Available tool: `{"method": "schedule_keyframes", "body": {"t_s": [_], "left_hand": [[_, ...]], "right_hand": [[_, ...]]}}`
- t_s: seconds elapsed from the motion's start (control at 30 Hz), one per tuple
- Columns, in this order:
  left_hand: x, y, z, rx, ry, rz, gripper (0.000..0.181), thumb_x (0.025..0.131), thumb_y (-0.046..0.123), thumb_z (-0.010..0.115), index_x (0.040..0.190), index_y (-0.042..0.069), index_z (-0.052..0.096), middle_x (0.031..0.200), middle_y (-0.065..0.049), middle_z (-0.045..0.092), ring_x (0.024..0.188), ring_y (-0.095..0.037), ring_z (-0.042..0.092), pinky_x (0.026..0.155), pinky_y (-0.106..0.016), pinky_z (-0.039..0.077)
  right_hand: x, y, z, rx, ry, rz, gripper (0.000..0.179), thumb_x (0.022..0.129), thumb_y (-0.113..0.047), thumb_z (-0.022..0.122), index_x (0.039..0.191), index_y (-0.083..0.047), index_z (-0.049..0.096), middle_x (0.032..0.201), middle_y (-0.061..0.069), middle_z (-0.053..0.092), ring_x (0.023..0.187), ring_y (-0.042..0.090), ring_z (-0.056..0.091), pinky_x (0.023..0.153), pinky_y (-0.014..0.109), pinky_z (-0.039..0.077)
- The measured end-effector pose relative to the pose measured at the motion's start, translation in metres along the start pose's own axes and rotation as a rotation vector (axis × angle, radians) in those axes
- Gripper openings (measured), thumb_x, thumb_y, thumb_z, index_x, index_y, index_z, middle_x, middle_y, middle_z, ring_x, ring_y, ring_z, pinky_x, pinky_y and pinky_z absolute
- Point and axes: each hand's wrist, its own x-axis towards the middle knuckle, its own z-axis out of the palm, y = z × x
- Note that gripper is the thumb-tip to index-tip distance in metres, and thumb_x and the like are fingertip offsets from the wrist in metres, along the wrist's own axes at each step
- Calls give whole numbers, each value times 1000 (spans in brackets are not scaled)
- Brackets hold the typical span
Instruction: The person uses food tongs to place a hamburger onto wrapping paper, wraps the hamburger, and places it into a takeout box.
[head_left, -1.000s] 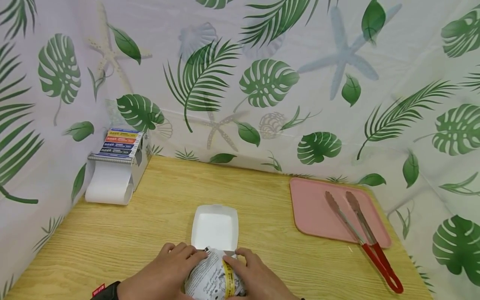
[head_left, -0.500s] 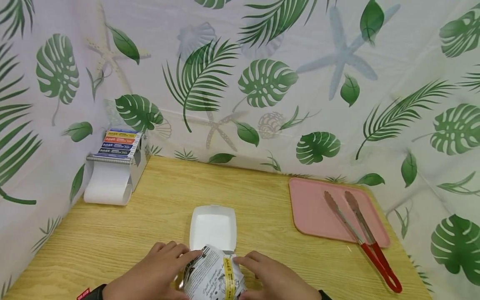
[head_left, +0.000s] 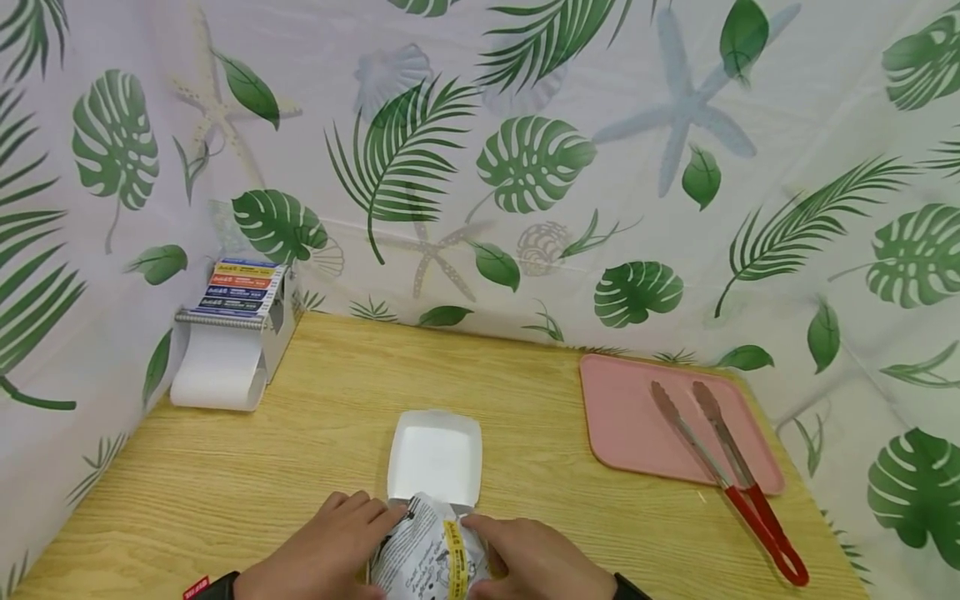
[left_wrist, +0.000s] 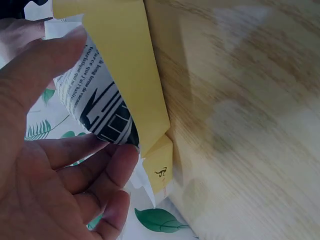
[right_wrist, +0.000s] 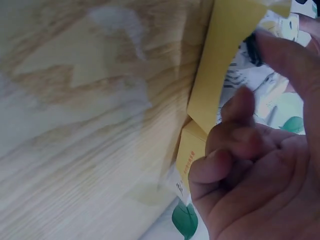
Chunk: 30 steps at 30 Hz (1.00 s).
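A round paper-wrapped burger (head_left: 423,562), in white paper with black print and a yellow label strip (head_left: 457,560), sits in the base of a clamshell box at the bottom middle of the head view. The box's white-lined lid (head_left: 435,457) stands open behind it. Both wrist views show the yellow outer wall of the box (left_wrist: 132,65) against the table. My left hand (head_left: 322,550) holds the burger from the left, thumb on the paper and fingers curled at its side. From the right my right hand (head_left: 543,558) holds it, thumb on the paper, fingers curled beside the box wall.
A pink tray (head_left: 618,417) lies at the right, with red-handled tongs (head_left: 738,467) resting across it and over its front edge. A dispenser (head_left: 236,287) with coloured label strips and a white roll stands at the back left. Leaf-patterned cloth backs the wooden table (head_left: 337,383).
My hands drew apart from the burger half a second ago and now close in on its sides again. The open box has shifted slightly to the right in view.
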Motion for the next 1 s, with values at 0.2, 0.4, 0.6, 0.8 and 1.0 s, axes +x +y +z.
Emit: {"method": "schedule_keyframes", "body": {"t_s": [0.2,0.4,0.6,0.8,1.0], "left_hand": [[8,2,-2,-117,-29,-28,84,72,38,92,143,11,57,129,-1,68,113,-14,57,96,-39,45],[10,-1,3,-239,-20,-27,82,71,31,93,143,13,58,125,4,69,105,-6,54,89,-31,42],[10,-4,13,-214,38,-6,80,70,29,94,140,11,60,127,3,70,103,-6,54,84,-27,38],[10,-3,18,-157,68,0,80,71,32,93,140,12,59,121,5,71,96,-3,46,82,-25,34],[9,-3,17,-74,70,12,80,72,38,92,140,14,58,123,6,70,91,-3,40,79,-25,30]], "right_hand": [[4,-1,-1,-61,-34,-3,62,90,-41,76,143,-20,53,83,-16,65,69,-4,54,65,19,46],[13,-8,1,-180,-25,1,52,87,-40,78,132,-23,58,80,-14,62,67,-1,53,62,20,43],[20,-8,3,-131,-16,8,48,81,-35,81,124,-24,60,73,-15,58,61,-1,50,55,18,42],[12,5,-3,177,-66,-60,62,87,-27,79,142,-21,52,72,-15,55,61,-4,49,55,14,40],[3,4,-8,226,-64,-5,77,85,-24,80,151,-10,45,71,-14,60,62,-3,53,58,15,43]]}}
